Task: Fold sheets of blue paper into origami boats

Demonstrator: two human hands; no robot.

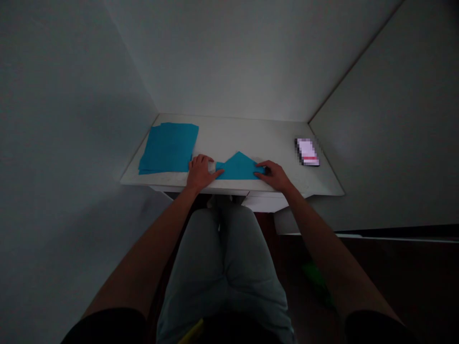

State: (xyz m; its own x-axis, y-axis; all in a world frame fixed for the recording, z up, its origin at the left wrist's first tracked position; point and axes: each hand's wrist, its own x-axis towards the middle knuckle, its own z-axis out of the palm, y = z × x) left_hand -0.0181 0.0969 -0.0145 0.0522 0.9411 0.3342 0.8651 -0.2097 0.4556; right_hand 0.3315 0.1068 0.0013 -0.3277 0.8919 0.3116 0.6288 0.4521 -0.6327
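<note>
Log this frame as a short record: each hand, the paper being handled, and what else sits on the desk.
Left hand: thumb at the left end of the folded paper
Right hand: fingers at its right end
Paper shape: blue, peak pointing away from the person
Desk: white
Desk, left side: blue sheets, unevenly stacked
Desk, right side: phone, pixelated

Left hand (201,171) palm-down, right hand (273,175) half-curled

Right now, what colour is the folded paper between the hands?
The folded paper is blue, head view.
</note>
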